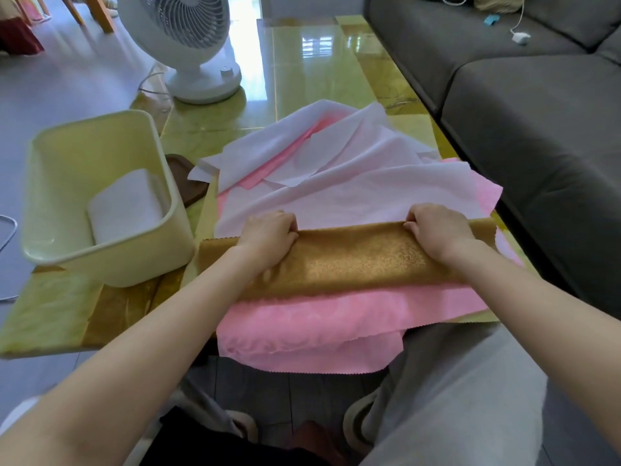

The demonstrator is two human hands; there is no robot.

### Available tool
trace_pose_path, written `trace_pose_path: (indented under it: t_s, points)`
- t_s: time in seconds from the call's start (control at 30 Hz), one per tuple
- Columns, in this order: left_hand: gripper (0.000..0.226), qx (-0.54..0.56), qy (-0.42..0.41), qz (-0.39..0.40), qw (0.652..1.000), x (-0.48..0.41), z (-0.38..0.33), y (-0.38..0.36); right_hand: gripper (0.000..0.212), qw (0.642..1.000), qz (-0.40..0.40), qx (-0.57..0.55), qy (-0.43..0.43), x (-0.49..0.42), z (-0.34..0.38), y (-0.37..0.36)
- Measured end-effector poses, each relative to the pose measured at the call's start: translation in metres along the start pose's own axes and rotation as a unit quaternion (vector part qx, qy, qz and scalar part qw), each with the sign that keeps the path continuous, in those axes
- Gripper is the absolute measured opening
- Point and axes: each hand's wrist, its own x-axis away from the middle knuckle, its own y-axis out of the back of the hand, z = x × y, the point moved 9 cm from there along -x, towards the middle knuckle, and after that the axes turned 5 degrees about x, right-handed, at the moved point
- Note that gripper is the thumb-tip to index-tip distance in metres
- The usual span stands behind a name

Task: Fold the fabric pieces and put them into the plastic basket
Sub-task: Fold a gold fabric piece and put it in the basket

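A gold-brown fabric piece [349, 260] lies folded into a long strip across the near part of the table, on top of pink fabric [312, 331]. My left hand [268, 232] grips its far folded edge left of centre. My right hand [437, 230] grips the same edge further right. Behind my hands a loose heap of pale lilac-white fabric [336, 169] covers more pink pieces. The cream plastic basket [111, 267] stands at the left of the table with one folded white piece [126, 206] inside.
A glossy green-yellow table [319, 72] carries everything. A white fan [188, 45] stands at its far left edge. A grey sofa [537, 122] runs along the right side. A dark brown flat object [188, 179] lies between basket and fabric heap. My knees are below the table's front edge.
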Motion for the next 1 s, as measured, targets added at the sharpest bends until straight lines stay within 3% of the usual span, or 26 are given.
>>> trace_pose_path:
  t_s: [0.37,0.53,0.63,0.73,0.87,1.0]
  points:
    - [0.019,-0.011,0.027,-0.021,0.999,-0.006,0.004,-0.003,0.023,0.999,-0.015,0.047,-0.004,0.000,0.012,-0.003]
    - [0.022,-0.006,0.014,-0.045,0.999,0.005,-0.005,-0.006,0.035,0.995,-0.049,-0.056,0.072,0.019,0.062,0.015]
    - [0.025,0.028,0.005,-0.044,0.999,0.016,-0.007,-0.014,0.032,0.981,-0.021,-0.119,0.151,0.044,0.114,0.013]
    - [0.029,0.050,-0.016,-0.050,0.997,0.028,-0.006,-0.018,0.044,0.973,0.032,-0.126,0.190,0.063,0.150,-0.005]
    - [0.030,0.059,-0.012,-0.057,0.997,0.046,0.008,-0.021,0.057,0.979,0.095,-0.089,0.159,0.068,0.161,-0.031]
    - [0.028,0.069,0.017,-0.093,0.993,0.067,0.032,-0.016,0.059,0.981,0.107,-0.063,0.146,0.069,0.164,-0.035]
